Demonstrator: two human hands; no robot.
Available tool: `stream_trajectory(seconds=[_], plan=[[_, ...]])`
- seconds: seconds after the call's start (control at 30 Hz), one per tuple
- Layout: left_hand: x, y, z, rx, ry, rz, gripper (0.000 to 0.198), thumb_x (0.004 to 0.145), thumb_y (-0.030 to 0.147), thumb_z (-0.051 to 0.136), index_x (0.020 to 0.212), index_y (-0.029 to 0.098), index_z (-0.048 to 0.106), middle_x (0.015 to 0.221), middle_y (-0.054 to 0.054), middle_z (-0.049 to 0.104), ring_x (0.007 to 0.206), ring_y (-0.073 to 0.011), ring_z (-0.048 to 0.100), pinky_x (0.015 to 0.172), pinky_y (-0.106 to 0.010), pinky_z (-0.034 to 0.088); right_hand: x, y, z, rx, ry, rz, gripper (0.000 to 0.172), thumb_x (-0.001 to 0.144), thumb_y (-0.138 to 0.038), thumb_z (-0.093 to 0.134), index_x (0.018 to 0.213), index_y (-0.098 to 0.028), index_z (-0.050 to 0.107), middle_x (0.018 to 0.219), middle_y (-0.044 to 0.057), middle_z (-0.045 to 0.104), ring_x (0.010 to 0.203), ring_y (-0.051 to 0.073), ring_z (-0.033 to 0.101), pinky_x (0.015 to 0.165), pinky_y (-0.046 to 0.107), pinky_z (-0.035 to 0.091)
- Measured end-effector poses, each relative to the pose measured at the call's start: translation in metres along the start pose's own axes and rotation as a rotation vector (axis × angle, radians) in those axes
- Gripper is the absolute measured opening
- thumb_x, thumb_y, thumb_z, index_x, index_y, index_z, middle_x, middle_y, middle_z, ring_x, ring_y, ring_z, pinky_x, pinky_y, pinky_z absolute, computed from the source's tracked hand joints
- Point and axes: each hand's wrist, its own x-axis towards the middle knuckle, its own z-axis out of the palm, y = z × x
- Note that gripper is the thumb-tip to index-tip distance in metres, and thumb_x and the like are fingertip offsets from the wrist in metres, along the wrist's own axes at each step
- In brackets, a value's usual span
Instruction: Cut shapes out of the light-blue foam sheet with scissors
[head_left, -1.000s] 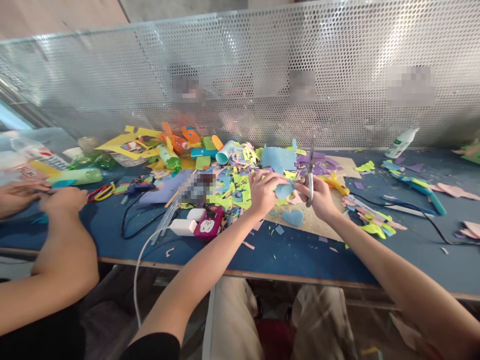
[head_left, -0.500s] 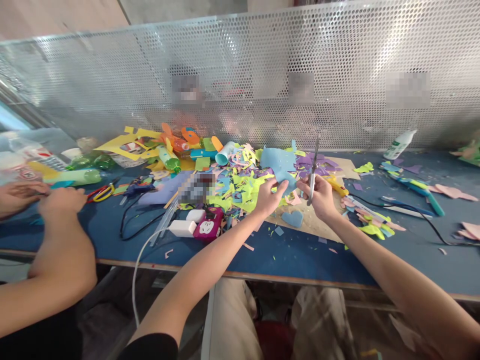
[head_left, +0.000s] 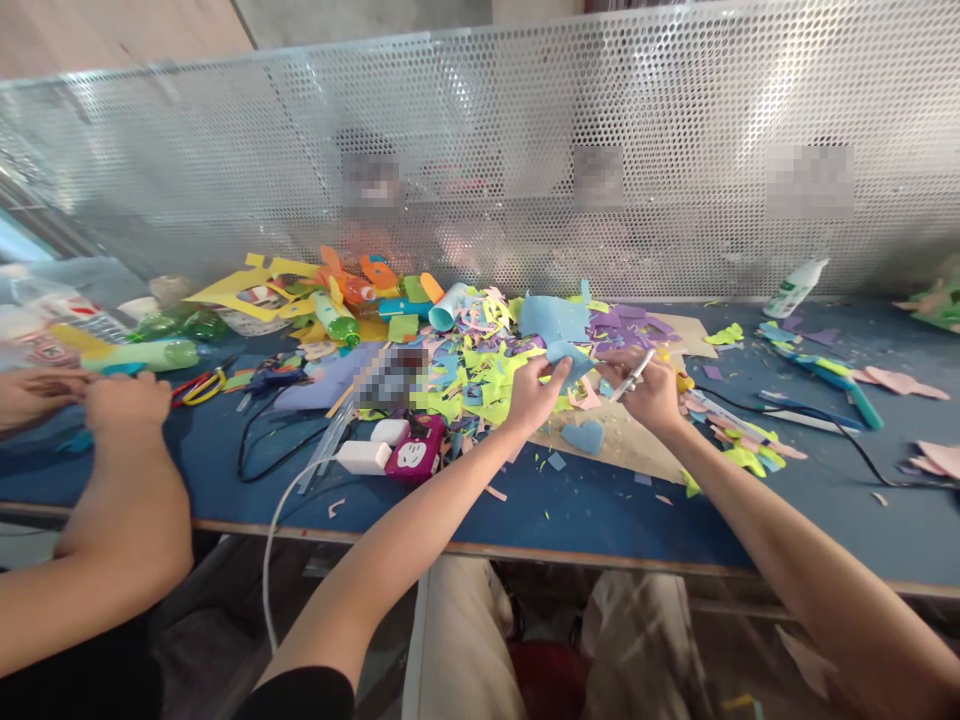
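And there's one blue paper heart cut out on the cardboard sheet, while above that sheet the left hand pinches another blue paper piece, perhaps unfinished, outline half hidden, and the right hand's fingers grip scissors.

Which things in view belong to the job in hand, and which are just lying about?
Seemingly for the job: blue paper in the left hand; scissors in the right hand; perhaps the blue heart cutout.

Likely just lying about: lime paper scraps; magenta box; white bottle.
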Motion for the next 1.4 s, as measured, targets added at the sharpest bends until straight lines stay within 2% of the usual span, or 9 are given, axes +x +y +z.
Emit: stream_trajectory(seconds=[0.13, 0.43, 0.63, 0.8, 1.03, 1.2, 1.4], plan=[[-0.0021, 0.0014, 0.0008, 0.043, -0.054, 0.022, 0.043, 0.089, 0.055, 0.053, 0.095, 0.017, 0.072, 0.09, -0.007, 0.073, 0.083, -0.0212, 0.067, 0.073, -0.031, 0.052, 0.003, 0.0017, -0.0013, -0.027, -0.062, -0.138, 0.012, 0.089, -0.027, 0.067, 0.096, -0.025, 0.076, 0.105, 0.011, 0.074, 0.084, 0.024, 0.07, 0.078, 0.037, 0.055], [-0.0032, 0.0043, 0.0002, -0.013, -0.163, 0.035, 0.036, 0.091, 0.049, 0.053, 0.103, 0.021, 0.072, 0.097, -0.005, 0.073, 0.091, -0.0204, 0.067, 0.08, -0.033, 0.052, 0.0047, 0.0016, -0.0031, -0.108, -0.12, -0.195, 0.012, 0.092, -0.026, 0.062, 0.099, -0.025, 0.071, 0.101, 0.011, 0.072, 0.086, 0.026, 0.069, 0.079, 0.039, 0.053], [-0.0029, 0.0017, 0.0013, 0.018, -0.129, 0.012, 0.037, 0.091, 0.05, 0.052, 0.094, 0.018, 0.071, 0.085, -0.005, 0.071, 0.079, -0.0184, 0.064, 0.07, -0.03, 0.05, 0.0066, -0.0023, -0.0037, -0.097, -0.184, -0.193, 0.012, 0.093, -0.024, 0.058, 0.101, -0.023, 0.067, 0.099, 0.011, 0.072, 0.088, 0.026, 0.068, 0.079, 0.038, 0.052], [-0.0017, 0.0019, 0.0009, 0.01, -0.074, 0.017, 0.04, 0.091, 0.052, 0.051, 0.094, 0.017, 0.07, 0.088, -0.006, 0.072, 0.08, -0.0185, 0.064, 0.071, -0.03, 0.05, 0.0063, -0.0046, -0.0028, -0.081, -0.223, -0.181, 0.011, 0.093, -0.023, 0.058, 0.1, -0.024, 0.067, 0.097, 0.009, 0.071, 0.081, 0.024, 0.067, 0.074, 0.036, 0.052], [-0.0033, 0.0006, 0.002, 0.001, -0.106, 0.02, 0.037, 0.092, 0.049, 0.052, 0.101, 0.018, 0.07, 0.094, -0.007, 0.073, 0.087, -0.0201, 0.067, 0.074, -0.031, 0.052, 0.0051, -0.0009, -0.0014, -0.124, -0.15, -0.195, 0.012, 0.091, -0.025, 0.062, 0.101, -0.024, 0.069, 0.1, 0.011, 0.071, 0.084, 0.025, 0.069, 0.076, 0.038, 0.054], [-0.0047, 0.0044, -0.0016, 0.075, -0.131, 0.109, 0.034, 0.09, 0.046, 0.056, 0.104, 0.018, 0.067, 0.09, -0.007, 0.072, 0.086, -0.0209, 0.068, 0.074, -0.031, 0.052, 0.0075, -0.0011, -0.003, -0.121, -0.165, -0.256, 0.01, 0.093, -0.026, 0.061, 0.094, -0.025, 0.071, 0.098, 0.01, 0.071, 0.093, 0.027, 0.07, 0.084, 0.041, 0.055], [-0.003, 0.0063, -0.0045, 0.339, -0.087, 0.327, 0.028, 0.092, 0.044, 0.053, 0.088, 0.019, 0.066, 0.072, -0.005, 0.065, 0.072, -0.0175, 0.061, 0.069, -0.031, 0.048, 0.0067, -0.0024, -0.0026, -0.109, -0.226, -0.252, 0.01, 0.092, -0.022, 0.058, 0.095, -0.025, 0.067, 0.099, 0.01, 0.072, 0.089, 0.027, 0.07, 0.08, 0.039, 0.054]])
